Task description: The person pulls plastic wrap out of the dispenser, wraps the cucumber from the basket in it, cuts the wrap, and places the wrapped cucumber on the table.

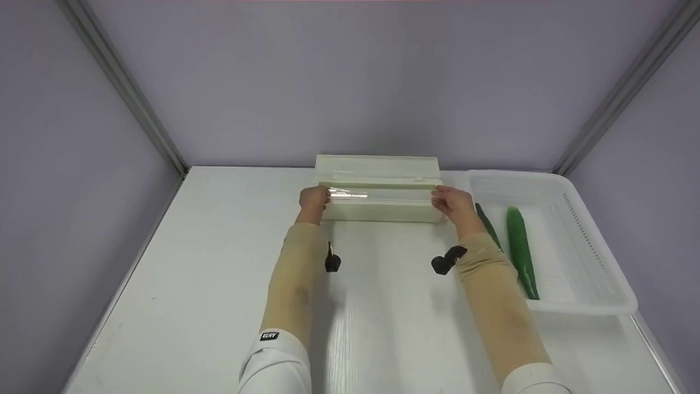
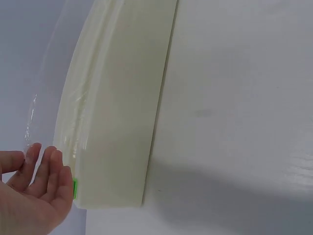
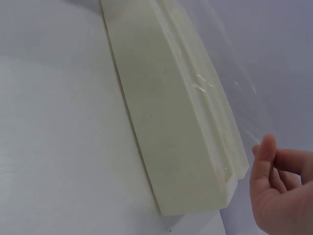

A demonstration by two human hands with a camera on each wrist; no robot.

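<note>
Box: cream dispenser (image 1: 381, 208), lid up, at the table's (image 1: 219, 284) far edge; clear film (image 1: 377, 192) stretched across its top.
Arms: both reach forward, one to each end of the box.
Left hand (image 1: 314, 197): thumb and fingers seem to pinch the film's left corner.
Right hand (image 1: 451, 200): fingers loosely curled, pinching the right corner.
Tray (image 1: 590, 284): right of the box, holding a cucumber (image 1: 520, 250).

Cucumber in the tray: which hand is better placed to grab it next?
Right. The right hand is at the dispenser end beside the tray holding the cucumber; the left hand is at the far end.
</note>
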